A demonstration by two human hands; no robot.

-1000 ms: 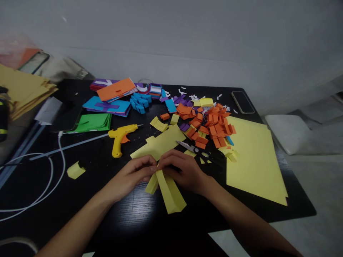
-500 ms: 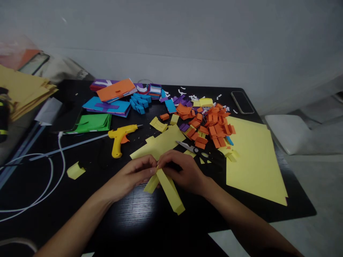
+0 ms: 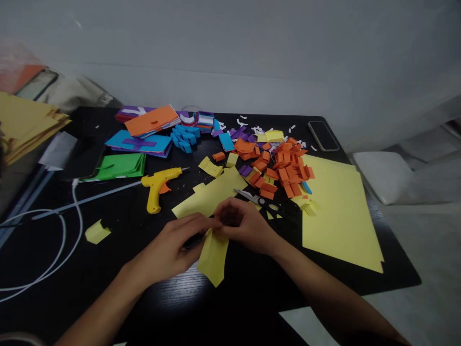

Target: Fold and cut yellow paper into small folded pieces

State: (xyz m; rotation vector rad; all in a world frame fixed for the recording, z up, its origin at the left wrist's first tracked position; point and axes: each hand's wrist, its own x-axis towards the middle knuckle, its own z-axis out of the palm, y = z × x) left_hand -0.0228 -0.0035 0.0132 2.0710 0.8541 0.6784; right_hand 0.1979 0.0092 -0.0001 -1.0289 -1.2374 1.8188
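Note:
A creased piece of yellow paper (image 3: 213, 257) hangs down from my fingers above the near part of the black table. My left hand (image 3: 180, 242) holds its upper left side, fingers reaching across its top. With thumb and forefinger, my right hand (image 3: 247, 226) pinches the top right corner. The fingertips of both hands meet there, and the paper's very top edge is hidden by them. Just beyond my hands lies a flat yellow sheet (image 3: 216, 192). Black-handled scissors (image 3: 261, 201) rest beside it, past my right hand, blades pointing left.
A yellow glue gun (image 3: 156, 185) lies to the left, near a folded yellow piece (image 3: 97, 232) and a white cable (image 3: 81, 216). Orange folded papers (image 3: 288, 166) are heaped at centre right, by large yellow sheets (image 3: 338, 211). A phone (image 3: 323, 135) lies at the back right.
The yellow paper has turned: two separate legs showed before, and now one broader face hangs down. My left hand has moved over its top, and my right fingers have shifted slightly.

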